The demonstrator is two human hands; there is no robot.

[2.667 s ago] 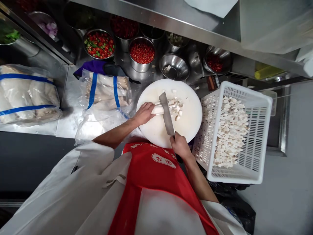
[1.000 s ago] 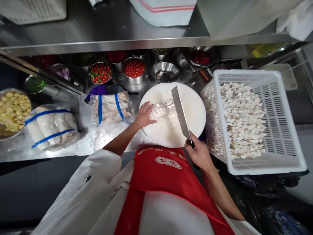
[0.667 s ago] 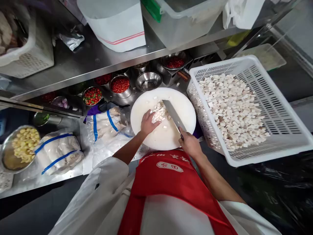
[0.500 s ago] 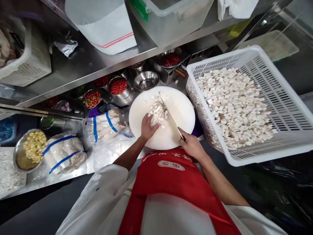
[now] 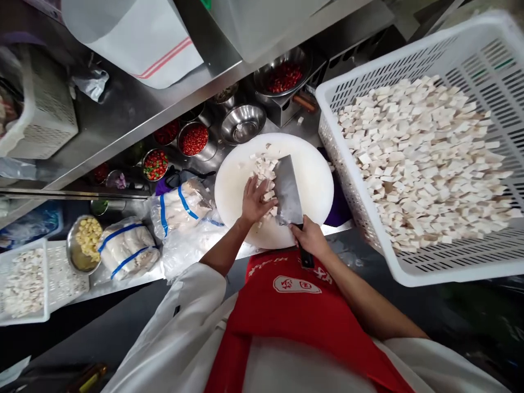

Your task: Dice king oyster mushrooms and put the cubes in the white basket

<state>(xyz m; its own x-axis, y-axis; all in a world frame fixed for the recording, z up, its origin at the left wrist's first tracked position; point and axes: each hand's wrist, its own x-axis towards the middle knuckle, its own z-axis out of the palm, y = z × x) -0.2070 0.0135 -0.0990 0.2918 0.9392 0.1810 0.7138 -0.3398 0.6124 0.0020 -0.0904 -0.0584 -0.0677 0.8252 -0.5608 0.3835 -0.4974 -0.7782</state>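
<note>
A round white cutting board [image 5: 315, 185] lies on the steel counter in front of me. White diced pieces [image 5: 262, 166] are heaped on its left half. My left hand [image 5: 254, 200] is cupped over the pieces, fingers spread and pressing them toward the blade. My right hand [image 5: 310, 238] is closed on the dark handle of a cleaver [image 5: 286, 191], whose broad blade lies nearly flat against the pile. A large white slotted basket [image 5: 450, 262] at the right holds many of the same white cubes [image 5: 421, 158].
Steel bowls of chopped red chilli [image 5: 194, 139], mixed red and green chilli [image 5: 154, 164] and an almost empty bowl [image 5: 242, 123] line the back. Blue-striped plastic bags [image 5: 180, 204] lie left of the board. A bowl of yellow pieces [image 5: 84, 243] and another white basket [image 5: 24, 284] sit far left.
Slicing has stopped. The cleaver has turned from on edge to nearly flat beside the diced pile, and my left hand has drawn the pieces against it. My view has swung toward the basket.
</note>
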